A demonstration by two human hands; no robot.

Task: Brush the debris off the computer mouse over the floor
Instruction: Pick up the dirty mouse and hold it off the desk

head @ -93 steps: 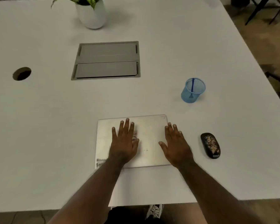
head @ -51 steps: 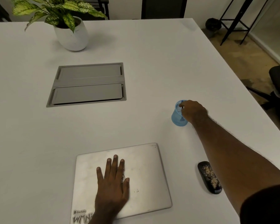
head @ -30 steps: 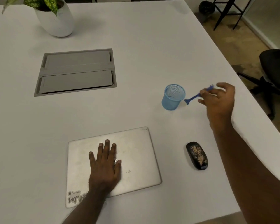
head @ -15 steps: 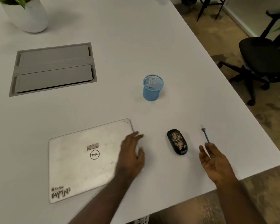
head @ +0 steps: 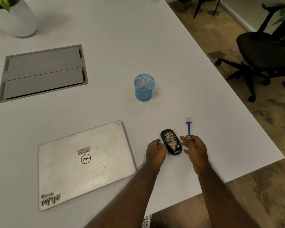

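A black computer mouse (head: 171, 142) lies on the white table (head: 105, 112) near its right front corner, its top sprinkled with tan crumbs. My left hand (head: 155, 153) sits against the mouse's left side, fingers curled at its edge; a full grip is not visible. My right hand (head: 195, 148) is just right of the mouse and pinches the handle of a small blue brush (head: 188, 126), whose white bristles point away from me.
A blue mesh cup (head: 144, 87) stands behind the mouse. A closed silver laptop (head: 82, 163) lies to the left. A grey cable hatch (head: 43, 72) and a white plant pot (head: 18, 18) are farther back. Beyond the table's right edge are floor (head: 262, 162) and a black office chair (head: 263, 55).
My right hand took the brush out of the blue cup and brought it down beside the mouse. My left hand left the laptop and came up against the mouse's left side.
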